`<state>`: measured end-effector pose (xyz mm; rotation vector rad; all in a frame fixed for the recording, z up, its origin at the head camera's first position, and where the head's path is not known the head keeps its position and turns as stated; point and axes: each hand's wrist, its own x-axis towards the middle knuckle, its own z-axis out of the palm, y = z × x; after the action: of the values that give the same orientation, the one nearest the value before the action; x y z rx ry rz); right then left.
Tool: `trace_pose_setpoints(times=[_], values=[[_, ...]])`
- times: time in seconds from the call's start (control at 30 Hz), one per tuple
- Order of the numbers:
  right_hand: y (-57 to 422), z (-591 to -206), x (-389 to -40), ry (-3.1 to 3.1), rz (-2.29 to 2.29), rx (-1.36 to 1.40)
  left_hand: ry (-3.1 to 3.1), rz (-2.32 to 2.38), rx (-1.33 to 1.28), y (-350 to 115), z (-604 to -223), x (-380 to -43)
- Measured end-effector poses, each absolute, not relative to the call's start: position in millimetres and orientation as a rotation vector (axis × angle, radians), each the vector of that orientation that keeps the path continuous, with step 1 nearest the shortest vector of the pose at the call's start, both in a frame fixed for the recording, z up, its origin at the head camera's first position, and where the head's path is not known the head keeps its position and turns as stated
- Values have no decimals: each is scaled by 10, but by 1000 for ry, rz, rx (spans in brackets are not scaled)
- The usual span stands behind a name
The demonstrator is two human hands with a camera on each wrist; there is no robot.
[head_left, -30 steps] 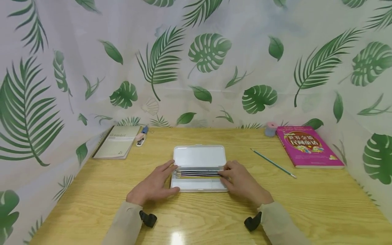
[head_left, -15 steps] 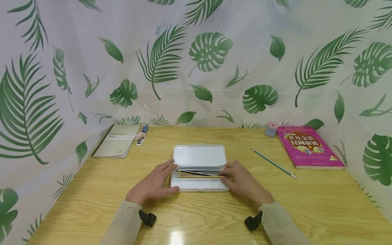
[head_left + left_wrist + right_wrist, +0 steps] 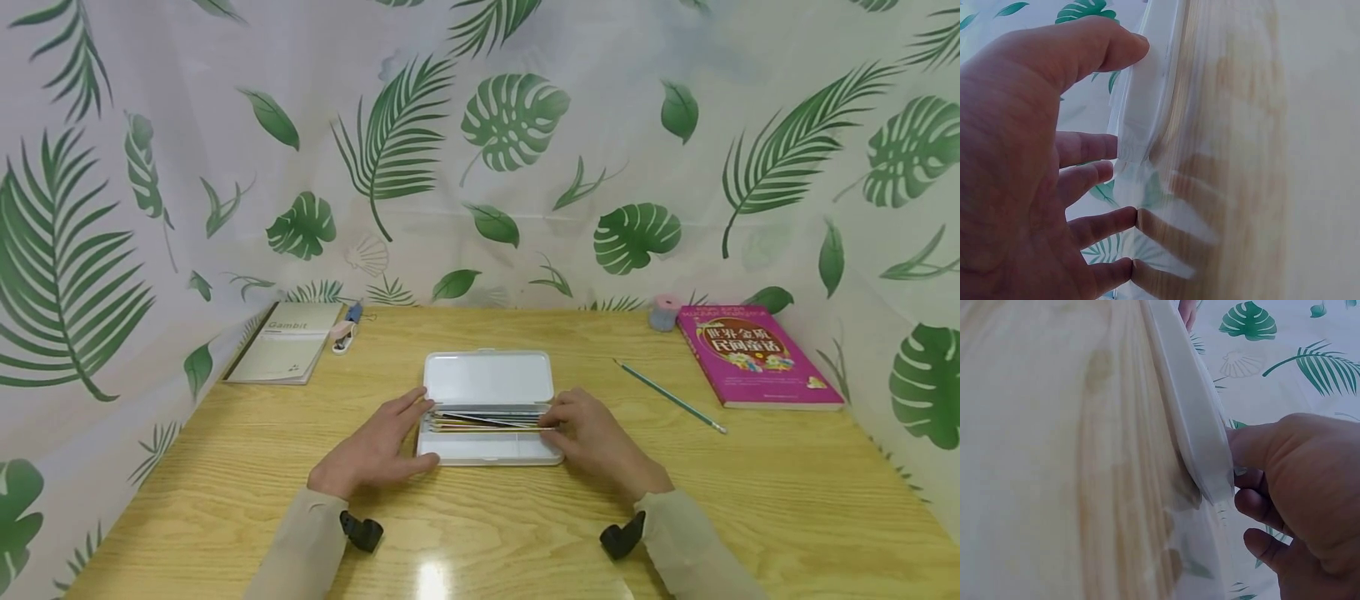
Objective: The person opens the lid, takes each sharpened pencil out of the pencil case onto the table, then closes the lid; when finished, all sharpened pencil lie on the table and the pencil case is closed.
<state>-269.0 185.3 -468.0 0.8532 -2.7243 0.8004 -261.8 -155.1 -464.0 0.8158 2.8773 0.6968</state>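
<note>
A white pencil case (image 3: 457,448) lies with its lid raised back, its long compartment holding several pencils (image 3: 480,419), some slanted across the others. My left hand (image 3: 375,450) rests at the case's left end, thumb on the front edge and fingers spread along the side. In the left wrist view the thumb touches the case wall (image 3: 1147,87), and two fingertips meet the wooden table. At the right end, my right hand (image 3: 596,433) has thumb and forefinger reaching inside, pinching a pencil by its end. The right wrist view shows its thumb behind the case wall (image 3: 1194,412).
A green pencil (image 3: 670,395) lies on the table right of the case, a magenta book (image 3: 757,358) beyond it. A pink and grey-blue cylinder (image 3: 663,313) stands behind. Back left are a notebook (image 3: 285,343), a small stapler (image 3: 343,337) and a blue item (image 3: 354,312).
Pencils inside the case have shifted from nearly parallel to slanted and crossing, with the right fingers at their right ends. The left hand stays in place. The view has tilted slightly.
</note>
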Motion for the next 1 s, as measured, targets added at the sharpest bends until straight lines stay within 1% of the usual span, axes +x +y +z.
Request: trace_pose_setpoints(times=[0.5, 0.8, 1.0], values=[[2054, -4696, -2675, -2722, 1236, 643, 2861, 688, 784, -1554, -4645, -2627], [2368, -4647, -2606, -2696, 1194, 525, 2877, 701, 784, -1533, -4626, -2604], [2735, -4627, -2491, -2631, 1143, 400, 2862, 701, 795, -1524, -4629, -2610]])
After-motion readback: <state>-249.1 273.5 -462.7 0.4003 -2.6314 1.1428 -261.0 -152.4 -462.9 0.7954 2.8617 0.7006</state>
